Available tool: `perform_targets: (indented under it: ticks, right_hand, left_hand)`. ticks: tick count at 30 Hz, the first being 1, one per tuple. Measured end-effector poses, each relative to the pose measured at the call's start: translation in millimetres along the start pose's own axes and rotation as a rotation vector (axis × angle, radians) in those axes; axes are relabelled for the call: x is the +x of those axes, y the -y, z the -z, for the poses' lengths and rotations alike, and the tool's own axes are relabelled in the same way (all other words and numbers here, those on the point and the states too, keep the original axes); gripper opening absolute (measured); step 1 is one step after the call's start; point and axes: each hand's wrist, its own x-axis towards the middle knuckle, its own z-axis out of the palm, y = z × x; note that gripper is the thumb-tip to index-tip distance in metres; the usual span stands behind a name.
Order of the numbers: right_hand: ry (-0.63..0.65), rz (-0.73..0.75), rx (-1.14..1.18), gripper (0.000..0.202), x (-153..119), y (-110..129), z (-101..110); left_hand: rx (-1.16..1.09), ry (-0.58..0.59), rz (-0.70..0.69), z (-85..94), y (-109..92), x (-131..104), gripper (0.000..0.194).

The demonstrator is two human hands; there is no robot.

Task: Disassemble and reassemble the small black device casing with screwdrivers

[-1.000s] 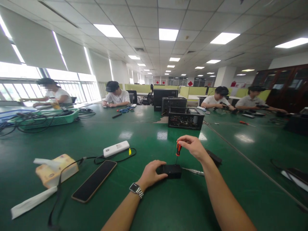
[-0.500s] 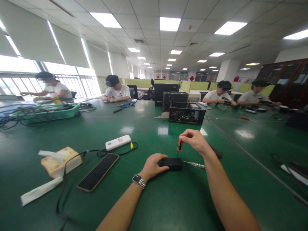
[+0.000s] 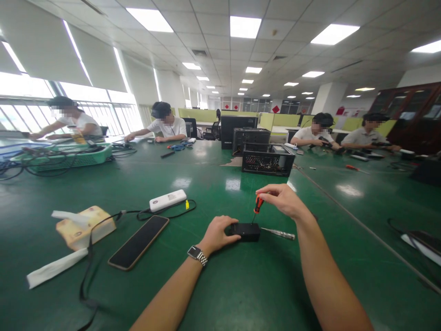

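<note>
Both hands were occupied: left hand clamped on black box, right hand pinching screwdriver at the box's far side; work seemed unfinished.

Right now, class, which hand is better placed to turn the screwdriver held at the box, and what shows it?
Probably the right hand: its fingers hold the handle of the screwdriver, whose tip points down at the box. The left hand grips the box's left end.
</note>
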Motion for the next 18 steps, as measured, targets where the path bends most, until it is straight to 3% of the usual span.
perform_targets:
  ticks: [3,9,18]
  right_hand:
    - [-0.018,-0.016,-0.061,0.024,1,1,-1]
    - [-0.19,-0.025,-0.158,0.027,-1,10,-6]
    - [-0.11,-0.034,-0.112,0.028,0,15,-18]
  left_hand:
    - [0.005,-0.003,-0.003,0.2,-1,0,0.04]
    - [-0.007,-0.008,-0.004,0.8,-3,0,0.039]
    - [-0.026,-0.008,0.013,-0.7,-2,-3,0.039]
